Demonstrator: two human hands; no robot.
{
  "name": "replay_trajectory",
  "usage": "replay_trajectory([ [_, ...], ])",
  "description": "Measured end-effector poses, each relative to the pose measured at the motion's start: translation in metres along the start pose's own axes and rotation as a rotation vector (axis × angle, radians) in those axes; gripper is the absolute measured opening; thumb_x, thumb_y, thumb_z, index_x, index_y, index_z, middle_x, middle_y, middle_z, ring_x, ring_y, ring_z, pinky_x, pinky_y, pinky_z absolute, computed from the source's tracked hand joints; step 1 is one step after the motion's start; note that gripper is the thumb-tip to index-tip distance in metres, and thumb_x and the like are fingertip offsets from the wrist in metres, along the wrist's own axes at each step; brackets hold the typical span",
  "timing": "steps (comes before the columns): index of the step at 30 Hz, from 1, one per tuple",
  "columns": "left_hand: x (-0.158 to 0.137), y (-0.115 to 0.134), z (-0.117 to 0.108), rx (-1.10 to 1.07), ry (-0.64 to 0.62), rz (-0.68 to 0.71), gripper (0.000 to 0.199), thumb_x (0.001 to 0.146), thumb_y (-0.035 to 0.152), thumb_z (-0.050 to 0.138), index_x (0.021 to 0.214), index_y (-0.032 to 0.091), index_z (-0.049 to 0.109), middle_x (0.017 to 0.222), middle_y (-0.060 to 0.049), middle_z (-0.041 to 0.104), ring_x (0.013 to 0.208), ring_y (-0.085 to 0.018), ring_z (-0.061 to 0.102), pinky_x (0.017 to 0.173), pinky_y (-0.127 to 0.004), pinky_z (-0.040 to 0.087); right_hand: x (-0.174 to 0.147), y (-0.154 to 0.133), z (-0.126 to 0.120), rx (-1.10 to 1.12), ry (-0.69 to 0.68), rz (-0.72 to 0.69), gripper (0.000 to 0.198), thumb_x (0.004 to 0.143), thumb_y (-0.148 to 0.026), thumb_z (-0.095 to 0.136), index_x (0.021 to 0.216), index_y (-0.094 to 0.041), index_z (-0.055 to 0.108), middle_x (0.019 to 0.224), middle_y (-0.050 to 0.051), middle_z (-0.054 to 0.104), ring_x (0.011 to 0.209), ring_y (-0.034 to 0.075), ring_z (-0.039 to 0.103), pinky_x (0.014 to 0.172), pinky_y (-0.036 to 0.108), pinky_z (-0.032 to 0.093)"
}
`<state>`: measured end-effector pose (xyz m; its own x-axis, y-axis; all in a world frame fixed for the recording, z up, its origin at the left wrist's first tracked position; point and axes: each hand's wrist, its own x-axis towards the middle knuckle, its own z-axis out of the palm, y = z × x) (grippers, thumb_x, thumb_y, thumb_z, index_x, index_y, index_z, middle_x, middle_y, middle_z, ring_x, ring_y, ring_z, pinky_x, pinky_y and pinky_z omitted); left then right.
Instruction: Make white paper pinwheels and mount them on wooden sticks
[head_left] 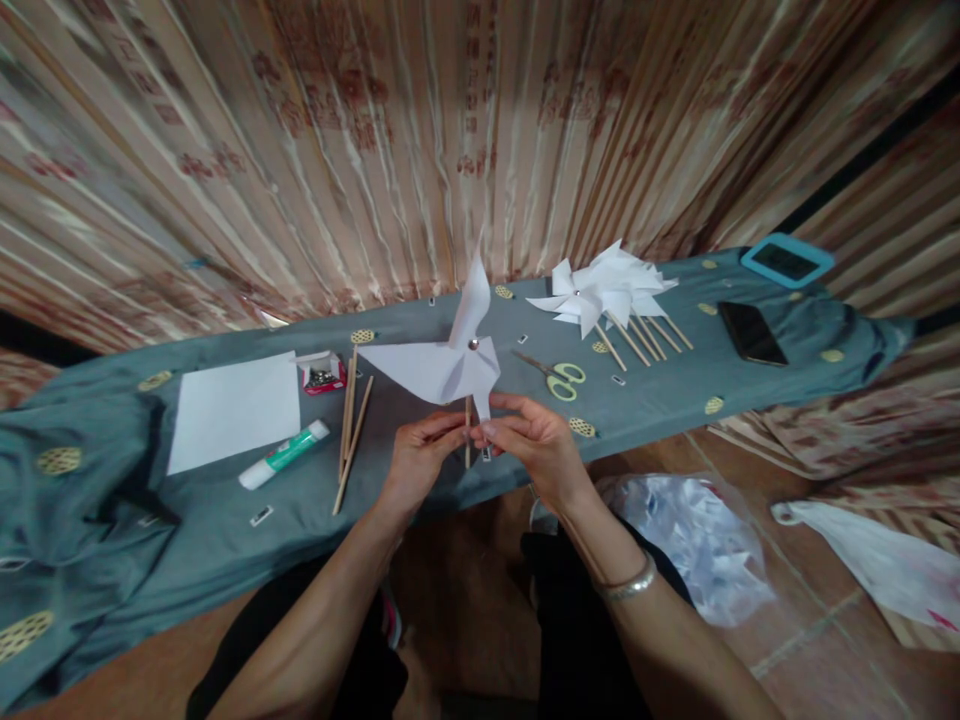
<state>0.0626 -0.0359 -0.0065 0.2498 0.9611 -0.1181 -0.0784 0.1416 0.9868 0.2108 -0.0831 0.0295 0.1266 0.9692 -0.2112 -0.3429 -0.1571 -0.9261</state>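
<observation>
A white paper pinwheel (442, 368) stands upright in front of me, with a silver pin at its centre and a thin wooden stick (468, 455) below. My left hand (424, 455) is closed around that stick, thumb and fingers together. My right hand (536, 445) pinches the tip of the pinwheel's lower blade, close beside the stick. One long blade points left and another rises, curled, toward the curtain. Green-handled scissors (562, 382) lie just beyond my right hand. Left of my left hand are several loose wooden sticks (349, 415).
White paper sheets (236, 412), a glue stick (283, 455) and a red box of pins (324, 374) lie at left. Several finished pinwheels (600, 285), a black phone (752, 333) and a blue-framed device (787, 262) are at right. A plastic bag (694, 545) sits on the floor.
</observation>
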Motion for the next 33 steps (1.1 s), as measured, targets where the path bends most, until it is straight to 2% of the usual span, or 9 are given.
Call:
replay_trajectory([
  [5,0.001,-0.003,-0.001,0.037,0.008,0.013,0.028,0.059,0.043,0.084,0.072,0.019,0.08,0.074,-0.003,0.076,0.072,-0.019,0.066,0.071,-0.028,0.051,-0.01,0.005,0.01,-0.016,-0.057,0.019,0.043,0.064,-0.039,0.085,0.097,-0.02,0.066,0.075,0.002,0.078,0.065,0.016,0.071,0.059,0.026,0.05],
  [8,0.0,-0.002,-0.002,0.038,0.03,-0.004,0.026,0.059,0.042,0.085,0.069,0.018,0.079,0.069,-0.002,0.075,0.069,-0.018,0.066,0.069,-0.028,0.051,-0.014,0.002,0.01,-0.065,-0.102,-0.033,0.032,0.07,-0.045,0.08,0.089,-0.021,0.07,0.071,0.001,0.077,0.058,0.013,0.068,0.055,0.025,0.049],
  [11,-0.001,-0.001,-0.001,0.02,0.028,-0.027,0.025,0.061,0.036,0.084,0.08,0.019,0.081,0.082,-0.004,0.079,0.08,-0.021,0.07,0.08,-0.031,0.053,-0.011,-0.006,-0.003,-0.116,-0.071,-0.137,0.03,0.073,-0.051,0.077,0.079,-0.022,0.072,0.064,0.0,0.073,0.051,0.012,0.06,0.051,0.026,0.047],
  [14,0.0,0.0,0.0,0.007,0.027,-0.027,0.028,0.059,0.036,0.085,0.083,0.021,0.082,0.091,-0.007,0.08,0.089,-0.024,0.071,0.087,-0.034,0.053,-0.002,-0.009,-0.022,-0.184,0.051,-0.229,0.029,0.073,-0.05,0.077,0.074,-0.022,0.072,0.061,0.001,0.071,0.049,0.011,0.056,0.051,0.025,0.045],
  [18,0.001,0.001,0.002,-0.051,0.03,-0.061,0.034,0.055,0.04,0.089,0.082,0.021,0.082,0.092,-0.008,0.08,0.089,-0.024,0.072,0.089,-0.036,0.053,0.003,0.005,-0.034,-0.363,0.016,-0.218,0.029,0.074,-0.05,0.076,0.08,-0.021,0.074,0.071,0.003,0.075,0.059,0.015,0.064,0.055,0.027,0.048],
  [21,0.001,0.004,0.005,-0.095,0.027,-0.088,0.039,0.052,0.042,0.091,0.082,0.021,0.082,0.092,-0.009,0.08,0.088,-0.023,0.071,0.09,-0.036,0.053,-0.001,0.017,-0.028,-0.575,-0.016,-0.201,0.032,0.075,-0.048,0.076,0.092,-0.021,0.075,0.082,0.004,0.078,0.07,0.018,0.07,0.064,0.029,0.052],
  [24,0.002,0.005,0.008,-0.144,0.028,-0.102,0.039,0.052,0.041,0.091,0.082,0.02,0.082,0.092,-0.009,0.08,0.085,-0.021,0.071,0.089,-0.034,0.052,-0.005,0.021,-0.018,-0.744,-0.021,-0.206,0.024,0.079,-0.043,0.073,0.091,-0.022,0.074,0.082,0.003,0.077,0.071,0.017,0.07,0.066,0.028,0.052],
  [28,0.002,0.004,0.011,-0.2,0.026,-0.108,0.033,0.053,0.036,0.09,0.081,0.02,0.082,0.088,-0.008,0.079,0.078,-0.018,0.069,0.083,-0.031,0.052,-0.005,0.023,-0.011,-0.739,-0.026,-0.232,0.01,0.083,-0.031,0.07,0.086,-0.022,0.072,0.075,0.001,0.074,0.069,0.016,0.069,0.064,0.025,0.051],
  [33,0.002,0.005,0.013,-0.233,0.02,-0.098,0.031,0.053,0.033,0.089,0.08,0.019,0.081,0.084,-0.006,0.079,0.075,-0.017,0.069,0.081,-0.031,0.053,-0.005,0.029,-0.009,-0.734,-0.018,-0.269,0.009,0.085,-0.029,0.066,0.083,-0.021,0.07,0.07,-0.001,0.07,0.063,0.013,0.063,0.061,0.023,0.047],
])
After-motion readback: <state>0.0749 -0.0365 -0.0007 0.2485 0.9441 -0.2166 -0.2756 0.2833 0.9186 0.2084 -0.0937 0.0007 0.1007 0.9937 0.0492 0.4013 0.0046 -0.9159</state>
